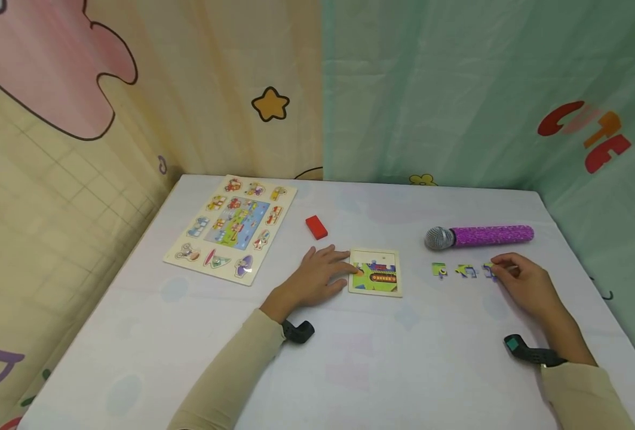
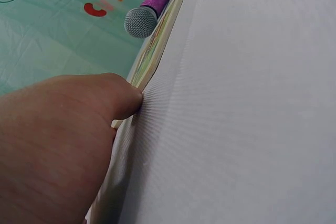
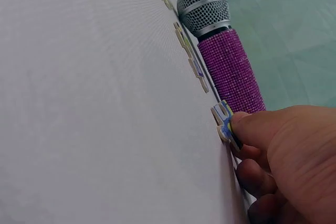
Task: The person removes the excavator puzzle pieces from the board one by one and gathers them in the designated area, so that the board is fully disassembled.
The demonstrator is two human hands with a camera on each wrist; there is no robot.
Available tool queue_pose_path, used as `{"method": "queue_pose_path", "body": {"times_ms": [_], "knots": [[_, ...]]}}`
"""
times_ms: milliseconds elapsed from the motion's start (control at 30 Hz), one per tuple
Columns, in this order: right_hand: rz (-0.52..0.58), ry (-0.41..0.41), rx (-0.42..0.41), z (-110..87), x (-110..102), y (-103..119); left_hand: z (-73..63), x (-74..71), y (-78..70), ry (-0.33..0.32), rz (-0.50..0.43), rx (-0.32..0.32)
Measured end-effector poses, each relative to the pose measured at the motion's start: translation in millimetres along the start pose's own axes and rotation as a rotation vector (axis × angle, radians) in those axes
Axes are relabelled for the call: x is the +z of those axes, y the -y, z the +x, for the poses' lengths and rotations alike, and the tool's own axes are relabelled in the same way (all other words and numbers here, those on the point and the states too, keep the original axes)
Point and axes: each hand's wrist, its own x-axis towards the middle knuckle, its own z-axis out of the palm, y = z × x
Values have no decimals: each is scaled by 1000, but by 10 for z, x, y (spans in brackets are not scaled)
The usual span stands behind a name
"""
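A small square jigsaw puzzle [image 1: 384, 278] lies in its wooden frame at the middle of the table, its top strip bare board. My left hand [image 1: 317, 276] rests at its left edge, fingers spread and a fingertip on the picture. The left wrist view shows my thumb [image 2: 123, 100] against the frame's side. On the right, my right hand [image 1: 529, 286] pinches a jigsaw piece [image 3: 224, 121] between thumb and fingers at the table surface. Left of it, two loose jigsaw pieces lie in a row, a middle piece [image 1: 466, 271] and a green piece [image 1: 438, 270].
A purple glittery microphone [image 1: 491, 235] lies behind the loose pieces. The red block [image 1: 316, 227] sits behind my left hand. At the back left is a large picture puzzle board [image 1: 266, 236] with vehicle shapes. Printed curtains [image 1: 430, 89] hang behind the table.
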Motion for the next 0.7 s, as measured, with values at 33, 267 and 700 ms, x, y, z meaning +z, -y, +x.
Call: {"method": "queue_pose_path", "body": {"times_ms": [33, 267, 700], "knots": [[-2, -2, -3, 0, 5, -1, 0, -5, -2, 0, 0, 0], [-14, -6, -19, 1, 21, -22, -2, 2, 6, -5, 0, 3], [-41, -31, -51, -11, 33, -26, -11, -12, -15, -4, -8, -3]]}}
